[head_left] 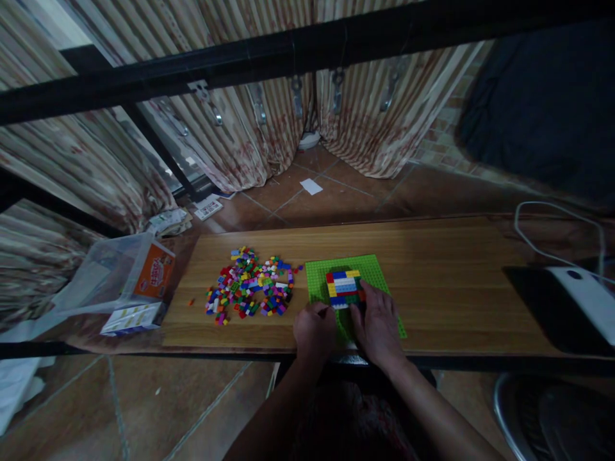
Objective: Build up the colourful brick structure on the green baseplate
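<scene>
A block of toy bricks (344,287) in blue, white, red, yellow and green rows stands on the green baseplate (316,271). My right hand (379,323) grips the block's right side, its thumb by the near right corner and its fingers along the right edge. Close to the near left corner of the block, my left hand (314,330) is closed over the baseplate's edge, fingers curled together. Whatever those fingers hold, if anything, is hidden. Left of the baseplate lies a loose pile of small coloured bricks (250,282).
The wooden table (446,275) carries a black and white device (576,301) with a white cable (560,203) at its right end. Beyond the left end are a clear plastic bin (110,269) and a small box (133,319). A dark metal bar (269,54) crosses above.
</scene>
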Available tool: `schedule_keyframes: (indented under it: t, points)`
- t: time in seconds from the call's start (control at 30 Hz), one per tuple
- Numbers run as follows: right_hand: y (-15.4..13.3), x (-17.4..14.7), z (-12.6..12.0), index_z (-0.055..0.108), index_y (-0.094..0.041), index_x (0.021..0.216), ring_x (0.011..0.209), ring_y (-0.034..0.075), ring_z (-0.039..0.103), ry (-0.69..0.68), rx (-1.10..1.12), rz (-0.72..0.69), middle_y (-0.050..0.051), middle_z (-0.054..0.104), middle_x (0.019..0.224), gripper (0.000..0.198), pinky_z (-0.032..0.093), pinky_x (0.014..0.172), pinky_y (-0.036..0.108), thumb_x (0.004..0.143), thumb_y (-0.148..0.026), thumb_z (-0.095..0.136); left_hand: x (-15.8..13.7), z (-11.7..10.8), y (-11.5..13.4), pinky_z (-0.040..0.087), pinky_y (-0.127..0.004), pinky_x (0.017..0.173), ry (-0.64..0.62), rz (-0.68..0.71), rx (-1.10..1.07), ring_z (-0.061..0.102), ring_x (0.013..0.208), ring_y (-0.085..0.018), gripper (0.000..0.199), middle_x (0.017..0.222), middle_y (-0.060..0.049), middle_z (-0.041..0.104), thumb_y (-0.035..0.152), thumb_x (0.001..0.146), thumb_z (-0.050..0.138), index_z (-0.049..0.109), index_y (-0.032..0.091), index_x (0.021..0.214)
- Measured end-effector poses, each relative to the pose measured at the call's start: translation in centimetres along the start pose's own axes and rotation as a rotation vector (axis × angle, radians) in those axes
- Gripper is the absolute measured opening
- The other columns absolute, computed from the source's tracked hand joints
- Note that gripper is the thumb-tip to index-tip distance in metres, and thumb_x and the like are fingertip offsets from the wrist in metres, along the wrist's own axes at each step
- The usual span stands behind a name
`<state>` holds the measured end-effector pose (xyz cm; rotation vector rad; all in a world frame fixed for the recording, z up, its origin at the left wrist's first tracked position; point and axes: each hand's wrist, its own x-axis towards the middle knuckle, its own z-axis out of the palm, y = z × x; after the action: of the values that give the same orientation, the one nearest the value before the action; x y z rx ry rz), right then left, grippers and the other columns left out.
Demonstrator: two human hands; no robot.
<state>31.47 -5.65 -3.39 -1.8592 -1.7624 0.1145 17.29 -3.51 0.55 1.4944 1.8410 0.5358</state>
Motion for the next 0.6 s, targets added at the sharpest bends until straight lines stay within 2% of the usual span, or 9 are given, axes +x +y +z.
schedule_keyframes:
  t: [0.37,0.6]
  points:
    - [0.3,-0.3,0.3,0.037,-0.012,0.142,0.112,0.034,0.047,0.008,-0.039,-0.030,0.018,0.057,0.121,0.055,0.039,0.096,0.053,0.093,-0.035,0.041,-0.2,0.2,0.2,0.035,-0.025,0.056,0.000,-0.012,0.030,0.059,0.061,-0.015,0.023,0.065,-0.004,0.068,0.025,0.081,0.054,0.072,0.019,0.069]
    - [0.9,-0.9,1.7,0.039,-0.006,0.141,0.107,0.036,0.051,0.051,-0.109,-0.033,0.021,0.059,0.118,0.058,0.041,0.093,0.053,0.095,-0.040,0.034,-0.6,0.0,-0.6,0.045,-0.027,0.068,0.027,0.098,0.011,0.065,0.075,-0.019,0.025,0.079,-0.007,0.073,0.026,0.085,0.049,0.073,0.022,0.079]
